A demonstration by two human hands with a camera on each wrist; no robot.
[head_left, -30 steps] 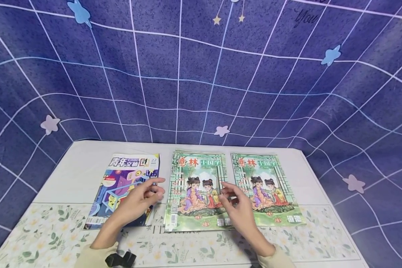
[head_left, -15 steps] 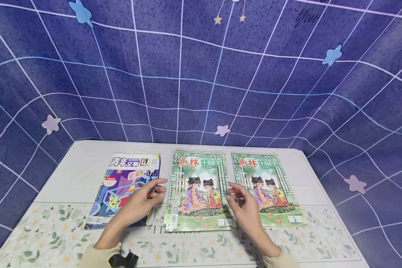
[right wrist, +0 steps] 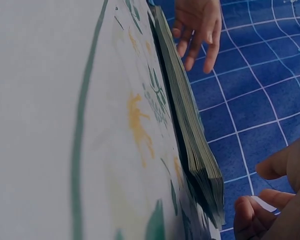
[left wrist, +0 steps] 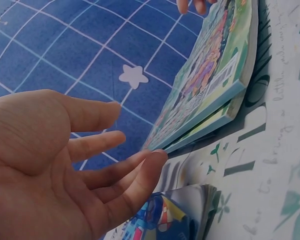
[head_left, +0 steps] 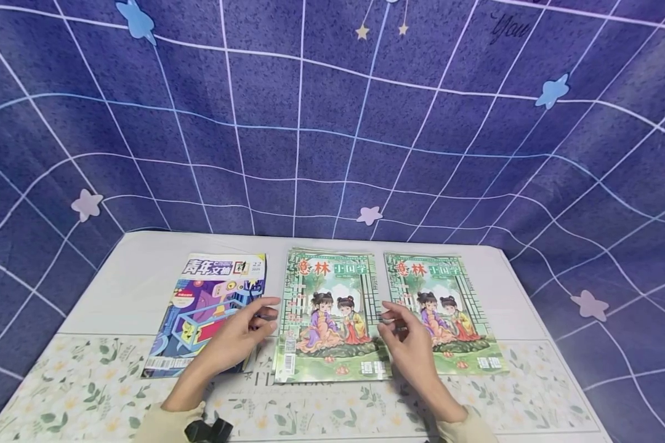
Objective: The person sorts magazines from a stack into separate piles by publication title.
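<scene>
In the head view a green magazine (head_left: 332,363) with two cartoon figures lies in the middle, on top of at least one other; two spines show in the left wrist view. My left hand (head_left: 237,338) hovers over the right part of a purple-blue magazine (head_left: 199,307), fingertips close to the middle stack's left edge. Loosely bent, my right hand (head_left: 412,347) is between the middle stack and a matching green magazine (head_left: 460,363) on the right. Neither hand holds anything. Whether the left fingertips touch the spine, I cannot tell.
The magazines lie in a row on a white table (head_left: 111,283) whose front part has a floral cover (head_left: 88,387). Behind and at both sides hangs a blue grid-patterned cloth (head_left: 255,154) with stars. A black strap piece (head_left: 209,431) sits at the left cuff.
My right hand has moved right, off the middle magazine's right edge. The left hand has shifted slightly right. The magazines stay in place.
</scene>
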